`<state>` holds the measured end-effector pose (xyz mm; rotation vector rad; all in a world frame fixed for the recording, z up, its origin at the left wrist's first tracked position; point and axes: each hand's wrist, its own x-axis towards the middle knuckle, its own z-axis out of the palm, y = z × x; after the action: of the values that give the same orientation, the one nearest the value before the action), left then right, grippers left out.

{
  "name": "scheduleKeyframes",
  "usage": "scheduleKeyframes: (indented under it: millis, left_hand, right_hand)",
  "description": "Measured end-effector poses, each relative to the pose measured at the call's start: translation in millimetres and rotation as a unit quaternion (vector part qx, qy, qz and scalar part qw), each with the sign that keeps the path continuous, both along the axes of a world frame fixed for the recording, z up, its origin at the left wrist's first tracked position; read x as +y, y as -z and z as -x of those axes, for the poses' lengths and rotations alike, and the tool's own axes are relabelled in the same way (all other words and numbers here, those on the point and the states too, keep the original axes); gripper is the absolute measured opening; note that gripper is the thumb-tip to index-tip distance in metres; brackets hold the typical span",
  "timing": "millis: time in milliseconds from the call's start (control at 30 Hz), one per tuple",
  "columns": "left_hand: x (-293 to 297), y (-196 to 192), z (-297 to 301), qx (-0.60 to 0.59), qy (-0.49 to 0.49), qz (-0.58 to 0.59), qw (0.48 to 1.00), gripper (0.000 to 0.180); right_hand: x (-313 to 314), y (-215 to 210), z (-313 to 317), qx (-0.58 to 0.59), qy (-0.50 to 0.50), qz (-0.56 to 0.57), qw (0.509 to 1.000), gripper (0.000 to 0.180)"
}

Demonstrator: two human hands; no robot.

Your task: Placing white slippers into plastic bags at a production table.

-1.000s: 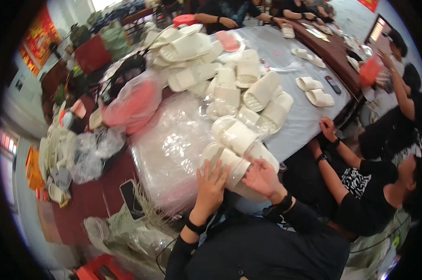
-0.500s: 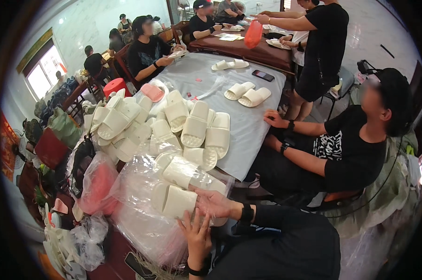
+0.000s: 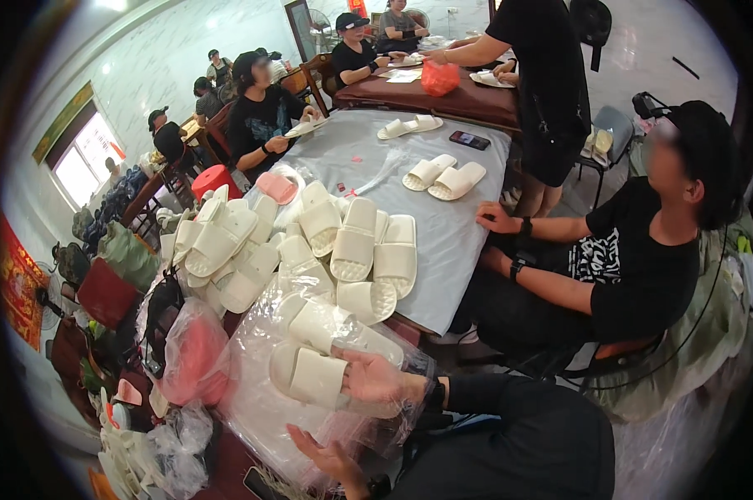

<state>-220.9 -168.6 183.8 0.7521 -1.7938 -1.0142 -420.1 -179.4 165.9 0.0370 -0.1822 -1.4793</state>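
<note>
Two white slippers (image 3: 314,377) lie inside a clear plastic bag (image 3: 264,408) at the near end of the grey-clothed table (image 3: 460,242), and I take that pair as the work in hand. My right hand (image 3: 376,379) rests open, palm up, against the bagged pair, fingers spread, gripping nothing firmly that I can see. My left hand (image 3: 331,458) hangs just below the bag, released, fingers loosely curled and empty. Beyond the bag, toward the table's middle, a heap of loose white slippers (image 3: 310,242) waits unbagged, so I judge most of the packing is left. A pink-filled bag (image 3: 195,350) sits left of the clear one. Farther up the table lie another pair (image 3: 443,177) and a dark phone (image 3: 469,140). A seated person in black (image 3: 626,250) rests both hands at the table's right edge.
</note>
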Motion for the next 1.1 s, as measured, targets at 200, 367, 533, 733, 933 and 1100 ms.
scheduleKeyframes:
  millis: [200, 367, 533, 733, 933, 1100]
  left_hand:
    - [-36, 62, -5, 0.286, 0.078, -0.546, 0.783, 0.072]
    - [-34, 74, 0, 0.253, 0.130, -0.540, 0.792, 0.063]
    - [-32, 89, -4, 0.276, 0.145, -0.498, 0.809, 0.062]
    - [-36, 100, -8, 0.272, 0.171, -0.549, 0.771, 0.061]
    - [-32, 90, -5, 0.289, 0.146, -0.567, 0.757, 0.061]
    - [-30, 90, -5, 0.269, 0.109, -0.521, 0.803, 0.063]
  right_hand:
    - [-10, 14, -25, -0.013, -0.018, 0.178, 0.984, 0.038]
    - [-25, 43, -35, -0.048, -0.074, 0.105, 0.991, 0.034]
    - [-58, 79, -53, -0.003, -0.038, 0.027, 0.999, 0.033]
    - [-77, 90, -44, 0.029, -0.066, 0.220, 0.973, 0.039]
    - [-21, 78, -14, 0.619, 0.182, 0.161, 0.747, 0.041]
    - [16, 45, 7, 0.771, 0.126, 0.036, 0.623, 0.041]
